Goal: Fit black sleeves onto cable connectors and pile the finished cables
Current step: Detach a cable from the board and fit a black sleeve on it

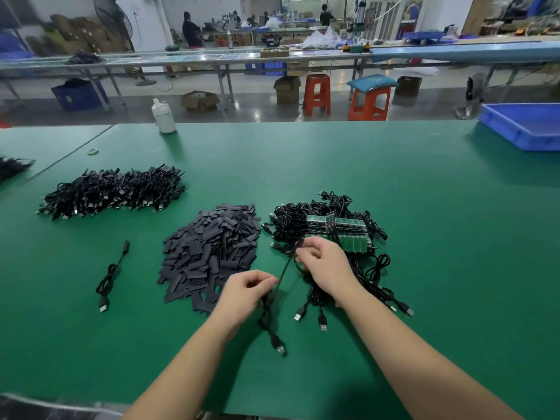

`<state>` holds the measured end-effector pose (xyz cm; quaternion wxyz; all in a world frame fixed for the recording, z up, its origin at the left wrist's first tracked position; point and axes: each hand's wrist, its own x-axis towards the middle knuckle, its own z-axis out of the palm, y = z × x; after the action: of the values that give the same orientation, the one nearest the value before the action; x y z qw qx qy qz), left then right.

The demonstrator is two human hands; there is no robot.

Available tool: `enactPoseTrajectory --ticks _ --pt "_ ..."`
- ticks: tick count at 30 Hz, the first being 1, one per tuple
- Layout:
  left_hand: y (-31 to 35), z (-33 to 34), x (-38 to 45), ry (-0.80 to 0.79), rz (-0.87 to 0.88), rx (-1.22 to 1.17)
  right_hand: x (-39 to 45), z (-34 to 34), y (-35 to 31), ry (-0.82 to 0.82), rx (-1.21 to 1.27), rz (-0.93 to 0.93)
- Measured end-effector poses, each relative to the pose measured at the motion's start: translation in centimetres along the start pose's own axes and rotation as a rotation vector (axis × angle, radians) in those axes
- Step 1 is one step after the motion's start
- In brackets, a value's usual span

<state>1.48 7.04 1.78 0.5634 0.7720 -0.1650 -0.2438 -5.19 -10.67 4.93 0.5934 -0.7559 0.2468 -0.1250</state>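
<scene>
A black cable (283, 272) stretches between my two hands over the green table (363, 177). My left hand (247, 291) pinches its lower part, and the USB plug end (280, 348) trails toward me. My right hand (324, 262) grips the upper end, where a black sleeve (298, 245) sits near my fingers. A heap of flat black sleeves (212, 253) lies just left of my hands. Behind my right hand is a tangle of cables with green circuit boards (336, 228). The pile of finished cables (115, 190) lies far left. One single cable (112, 275) lies apart at the left.
A white bottle (163, 116) stands at the table's far edge. A blue plastic tray (524, 125) sits at the far right corner. Several USB plugs (321, 319) lie loose under my right forearm. Beyond the table are orange stools, cardboard boxes and people at other benches.
</scene>
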Motion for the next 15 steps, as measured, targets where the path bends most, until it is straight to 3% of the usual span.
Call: enactPoseTrajectory --ticks 8,15 --pt "-3.4 -9.6 0.2 0.068 -0.244 -0.089 0.3 -1.8 -1.1 -0.099 0.020 -0.065" --pt "-4.4 -9.0 -1.2 -0.038 -0.359 -0.095 -0.3 -0.5 -0.2 -0.163 -0.040 0.005"
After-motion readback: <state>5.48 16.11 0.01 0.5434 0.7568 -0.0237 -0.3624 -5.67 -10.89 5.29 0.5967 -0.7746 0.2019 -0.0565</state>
